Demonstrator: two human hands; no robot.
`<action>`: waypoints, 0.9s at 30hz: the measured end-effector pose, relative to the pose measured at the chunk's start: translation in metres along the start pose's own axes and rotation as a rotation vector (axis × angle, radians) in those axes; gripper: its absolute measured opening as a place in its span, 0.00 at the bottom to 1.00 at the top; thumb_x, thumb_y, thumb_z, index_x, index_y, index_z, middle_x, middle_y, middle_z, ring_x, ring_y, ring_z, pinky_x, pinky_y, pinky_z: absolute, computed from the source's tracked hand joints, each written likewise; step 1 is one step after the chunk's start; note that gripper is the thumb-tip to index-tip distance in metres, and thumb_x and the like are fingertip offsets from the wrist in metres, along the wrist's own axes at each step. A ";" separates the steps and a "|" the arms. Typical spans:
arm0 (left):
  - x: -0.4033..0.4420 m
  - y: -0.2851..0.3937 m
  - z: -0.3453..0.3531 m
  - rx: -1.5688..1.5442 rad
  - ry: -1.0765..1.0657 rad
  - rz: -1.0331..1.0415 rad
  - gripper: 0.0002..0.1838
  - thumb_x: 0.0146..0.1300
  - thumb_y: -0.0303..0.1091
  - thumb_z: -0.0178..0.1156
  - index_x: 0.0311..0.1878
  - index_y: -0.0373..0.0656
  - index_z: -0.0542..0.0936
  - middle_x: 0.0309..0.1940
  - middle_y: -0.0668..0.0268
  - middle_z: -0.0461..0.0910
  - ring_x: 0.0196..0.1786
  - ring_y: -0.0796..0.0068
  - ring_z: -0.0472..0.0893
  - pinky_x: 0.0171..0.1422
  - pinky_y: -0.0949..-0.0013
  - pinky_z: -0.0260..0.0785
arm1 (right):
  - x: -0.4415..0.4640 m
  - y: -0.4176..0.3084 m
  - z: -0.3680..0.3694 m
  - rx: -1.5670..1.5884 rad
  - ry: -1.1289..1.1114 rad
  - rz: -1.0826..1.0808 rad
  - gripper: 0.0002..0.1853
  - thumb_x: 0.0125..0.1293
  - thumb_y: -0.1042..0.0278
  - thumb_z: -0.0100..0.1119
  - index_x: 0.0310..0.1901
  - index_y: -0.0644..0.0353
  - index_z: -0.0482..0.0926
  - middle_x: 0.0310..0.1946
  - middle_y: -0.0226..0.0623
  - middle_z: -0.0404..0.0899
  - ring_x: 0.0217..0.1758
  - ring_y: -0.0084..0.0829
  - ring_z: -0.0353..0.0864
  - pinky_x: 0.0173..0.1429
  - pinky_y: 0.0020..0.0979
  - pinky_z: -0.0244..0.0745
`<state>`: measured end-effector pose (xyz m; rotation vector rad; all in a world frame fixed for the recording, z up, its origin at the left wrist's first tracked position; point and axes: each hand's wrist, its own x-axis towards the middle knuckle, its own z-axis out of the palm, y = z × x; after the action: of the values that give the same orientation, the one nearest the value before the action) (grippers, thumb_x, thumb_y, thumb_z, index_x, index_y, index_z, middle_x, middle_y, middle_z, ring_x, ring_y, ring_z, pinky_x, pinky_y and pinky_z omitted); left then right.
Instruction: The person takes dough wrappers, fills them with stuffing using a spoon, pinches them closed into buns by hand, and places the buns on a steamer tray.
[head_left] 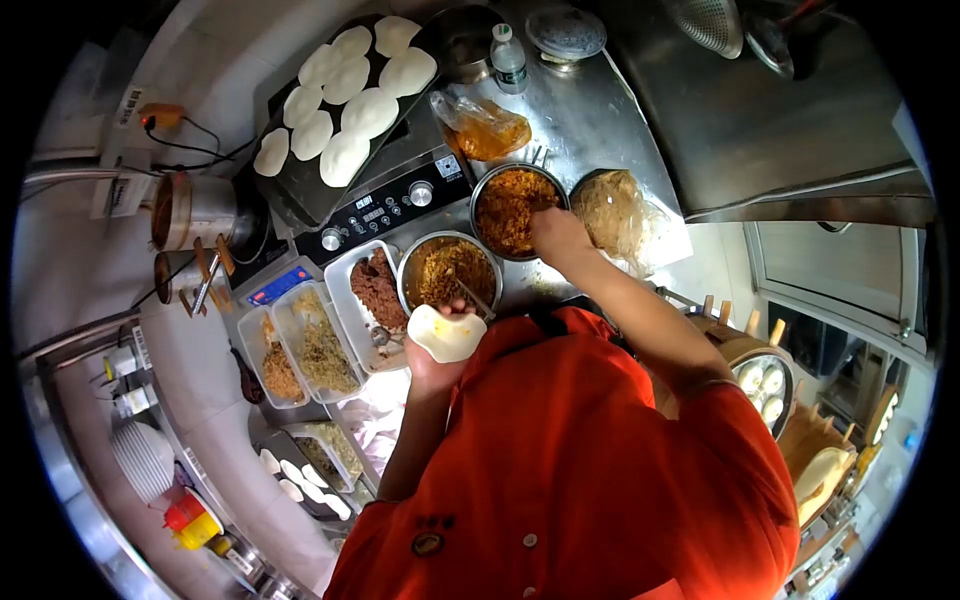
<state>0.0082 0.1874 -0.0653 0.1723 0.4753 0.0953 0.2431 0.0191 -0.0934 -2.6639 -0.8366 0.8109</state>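
Note:
My left hand (432,368) holds a round, pale dough wrapper (450,338) with a little orange filling smeared on it. Just beyond it is a metal bowl (405,285) of brown-yellow chopped filling, with a spoon handle (475,300) leaning out. My right hand (560,238) reaches over the rim of a second metal bowl (476,225) of red-orange filling (510,200). Its fingers are curled down at the filling, and whatever they grip is hidden. Right of that bowl, near my right wrist, sits a clear plastic bag (612,210) with light brown contents.
Wrappers (345,158) lie on a black griddle (300,195) behind an induction cooker panel (385,205). Tubs of filling (325,345) and a white tray (345,270) stand left. Farther back are an orange-stained bag (490,128) and a bottle (508,65). Bamboo steamers (740,350) are at right.

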 end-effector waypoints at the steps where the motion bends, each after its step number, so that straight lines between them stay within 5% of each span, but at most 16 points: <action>1: 0.001 0.001 0.008 -0.001 0.003 -0.001 0.22 0.73 0.46 0.47 0.48 0.35 0.80 0.53 0.53 0.80 0.55 0.51 0.79 0.68 0.48 0.69 | 0.002 -0.003 0.014 0.001 -0.003 0.001 0.12 0.68 0.72 0.51 0.40 0.66 0.85 0.37 0.53 0.87 0.43 0.50 0.89 0.49 0.44 0.85; 5: 0.015 0.015 0.013 0.006 0.070 -0.132 0.24 0.76 0.44 0.45 0.59 0.32 0.76 0.50 0.52 0.80 0.55 0.52 0.78 0.68 0.54 0.71 | -0.001 -0.022 0.047 -0.028 -0.023 -0.144 0.12 0.67 0.73 0.50 0.40 0.67 0.84 0.37 0.58 0.85 0.43 0.55 0.88 0.49 0.44 0.84; 7: 0.020 0.013 0.012 -0.002 0.193 -0.058 0.23 0.76 0.43 0.45 0.57 0.33 0.76 0.50 0.53 0.80 0.55 0.53 0.78 0.68 0.53 0.71 | -0.002 -0.028 0.050 0.147 0.010 0.046 0.12 0.67 0.73 0.49 0.37 0.67 0.84 0.38 0.59 0.85 0.44 0.55 0.86 0.49 0.45 0.83; 11: 0.032 0.020 -0.018 -0.017 -0.010 -0.084 0.21 0.76 0.42 0.45 0.56 0.35 0.77 0.53 0.51 0.80 0.57 0.55 0.79 0.70 0.52 0.70 | 0.017 0.009 0.085 0.084 0.019 -0.196 0.13 0.69 0.70 0.51 0.37 0.69 0.85 0.38 0.57 0.85 0.44 0.55 0.85 0.50 0.46 0.81; 13: 0.036 0.022 -0.015 0.025 -0.008 -0.030 0.21 0.75 0.42 0.46 0.58 0.36 0.77 0.54 0.52 0.80 0.59 0.54 0.79 0.70 0.53 0.70 | 0.009 0.017 0.080 0.509 0.086 -0.083 0.15 0.70 0.67 0.55 0.38 0.71 0.85 0.37 0.55 0.85 0.43 0.56 0.84 0.51 0.47 0.78; 14: 0.037 0.023 -0.010 0.093 0.031 0.025 0.21 0.74 0.43 0.47 0.59 0.37 0.77 0.54 0.53 0.80 0.60 0.54 0.79 0.70 0.54 0.70 | 0.015 0.037 0.090 0.386 0.088 -0.346 0.15 0.73 0.63 0.57 0.46 0.67 0.86 0.29 0.49 0.84 0.34 0.43 0.84 0.39 0.43 0.77; 15: 0.041 0.023 -0.003 0.088 0.030 0.023 0.21 0.74 0.43 0.47 0.59 0.37 0.77 0.54 0.53 0.80 0.60 0.54 0.79 0.70 0.54 0.70 | 0.010 0.037 0.084 0.382 0.086 -0.344 0.15 0.73 0.63 0.57 0.46 0.67 0.86 0.29 0.49 0.84 0.34 0.43 0.84 0.39 0.43 0.77; 17: 0.054 0.026 0.011 0.144 0.089 0.029 0.25 0.75 0.43 0.46 0.63 0.33 0.75 0.58 0.51 0.80 0.63 0.53 0.78 0.71 0.54 0.70 | -0.013 0.027 0.058 1.172 -0.237 0.300 0.11 0.75 0.69 0.55 0.44 0.66 0.85 0.22 0.31 0.75 0.18 0.24 0.68 0.23 0.28 0.62; 18: 0.062 0.028 0.014 0.078 -0.006 -0.022 0.26 0.75 0.42 0.46 0.66 0.32 0.73 0.56 0.52 0.81 0.62 0.52 0.79 0.69 0.56 0.72 | -0.024 0.017 0.044 1.247 -0.190 0.364 0.11 0.77 0.71 0.52 0.46 0.64 0.85 0.21 0.23 0.69 0.17 0.13 0.58 0.20 0.21 0.51; 21: 0.094 0.028 0.003 0.019 -0.035 -0.034 0.19 0.75 0.42 0.48 0.51 0.35 0.80 0.47 0.56 0.82 0.54 0.55 0.80 0.67 0.54 0.73 | -0.053 0.007 0.013 1.293 -0.056 0.328 0.11 0.76 0.75 0.51 0.47 0.64 0.85 0.21 0.24 0.70 0.17 0.14 0.60 0.20 0.22 0.53; 22: 0.105 0.024 0.008 -0.058 0.103 -0.019 0.16 0.75 0.41 0.49 0.42 0.39 0.81 0.43 0.58 0.82 0.50 0.57 0.80 0.66 0.53 0.74 | -0.062 0.004 0.004 1.186 0.026 0.226 0.12 0.75 0.77 0.50 0.49 0.66 0.84 0.22 0.26 0.72 0.18 0.16 0.64 0.23 0.23 0.59; 23: 0.119 0.020 0.006 -0.028 0.166 0.009 0.14 0.75 0.40 0.50 0.42 0.41 0.80 0.41 0.60 0.82 0.46 0.61 0.81 0.62 0.54 0.76 | -0.068 0.002 0.001 1.176 0.028 0.226 0.12 0.75 0.77 0.50 0.49 0.66 0.84 0.22 0.26 0.72 0.18 0.16 0.64 0.23 0.23 0.59; 24: 0.139 0.020 -0.008 -0.120 -0.115 -0.153 0.14 0.76 0.40 0.49 0.44 0.41 0.80 0.42 0.61 0.83 0.46 0.62 0.82 0.61 0.54 0.77 | -0.075 -0.001 -0.001 1.087 0.180 0.096 0.13 0.74 0.78 0.49 0.50 0.67 0.84 0.22 0.27 0.73 0.21 0.17 0.67 0.25 0.24 0.63; 26: 0.158 0.010 0.003 0.026 -0.270 -0.066 0.16 0.77 0.41 0.48 0.51 0.41 0.80 0.48 0.62 0.84 0.51 0.63 0.84 0.59 0.56 0.79 | -0.095 -0.024 -0.027 0.897 0.315 0.047 0.14 0.73 0.79 0.49 0.53 0.69 0.83 0.23 0.30 0.75 0.28 0.19 0.74 0.34 0.26 0.71; 27: 0.170 -0.002 0.011 0.038 -0.021 -0.026 0.19 0.76 0.42 0.47 0.56 0.40 0.80 0.47 0.60 0.84 0.48 0.63 0.85 0.53 0.58 0.81 | -0.100 -0.031 -0.033 0.778 0.397 0.003 0.15 0.69 0.78 0.54 0.55 0.69 0.82 0.32 0.49 0.84 0.31 0.34 0.83 0.38 0.35 0.78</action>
<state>0.1638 0.2057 -0.1317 0.2040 0.4583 0.0586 0.1790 -0.0160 -0.0107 -2.0150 -0.3156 0.4443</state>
